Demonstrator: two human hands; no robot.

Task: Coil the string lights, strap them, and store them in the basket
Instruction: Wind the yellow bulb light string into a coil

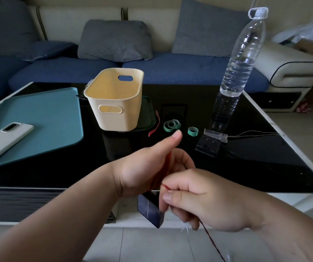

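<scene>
**Item: string lights** (pixel 166 187). Thin red wire, held in the air over the near edge of the table (pixel 246 167), none of it in the basket.
- Part coiled: red loops run round the left hand (pixel 144 171) between the raised thumb and the curled fingers.
- The right hand (pixel 208 203) pinches the free strand between thumb and forefinger, just beside the coil. The loose tail drops from there toward the floor.
- A small dark panel (pixel 150 208) hangs below the left hand. Whether it belongs to the lights I cannot tell.

**Handling (judged):** very light, limp and prone to tangling. Loops would likely spring apart if released. Best gripped across the whole bundle, feeding the strand under light tension rather than tugging it.

**Basket** (pixel 117 120). Cream plastic, upright, toward the far edge, left of centre.

**Straps.** Two green straps (pixel 171 125) and (pixel 192 131) curled at mid-table. A red strap (pixel 154 127) lies just beside the basket.

**Other.** Clear holder (pixel 215 137) with fine wires leading to the right edge. Water bottle (pixel 240 69) behind it. Teal tray (pixel 44 120) at the left edge, bearing a phone (pixel 4 140).
</scene>
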